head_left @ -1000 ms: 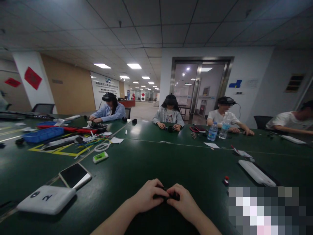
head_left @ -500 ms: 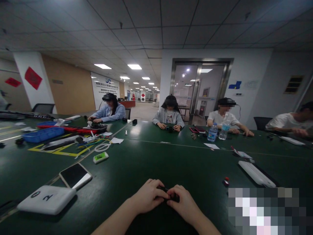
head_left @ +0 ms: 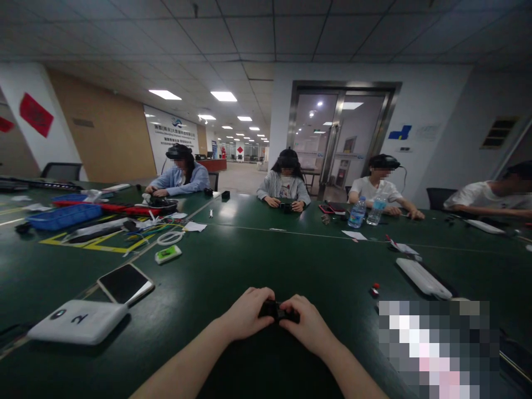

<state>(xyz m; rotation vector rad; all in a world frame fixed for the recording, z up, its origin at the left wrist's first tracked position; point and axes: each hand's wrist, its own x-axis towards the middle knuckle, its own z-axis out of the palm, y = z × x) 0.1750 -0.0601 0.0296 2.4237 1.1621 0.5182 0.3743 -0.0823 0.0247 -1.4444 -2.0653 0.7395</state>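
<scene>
Now that fingers [head_left: 266, 293] have parted | more black object [head_left: 274, 311] shows between

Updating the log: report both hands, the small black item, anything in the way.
Left grip, right grip: both on small black item. Partly covered; one piece or two, unclear. Nothing seen blocking; white-rimmed rectangular device lies apart, left.

Square lights [head_left: 223, 96] glow in the tiled ceiling [head_left: 299, 33]; a metal-framed glass door [head_left: 316, 130] stands beyond a green table [head_left: 224, 266]
</scene>
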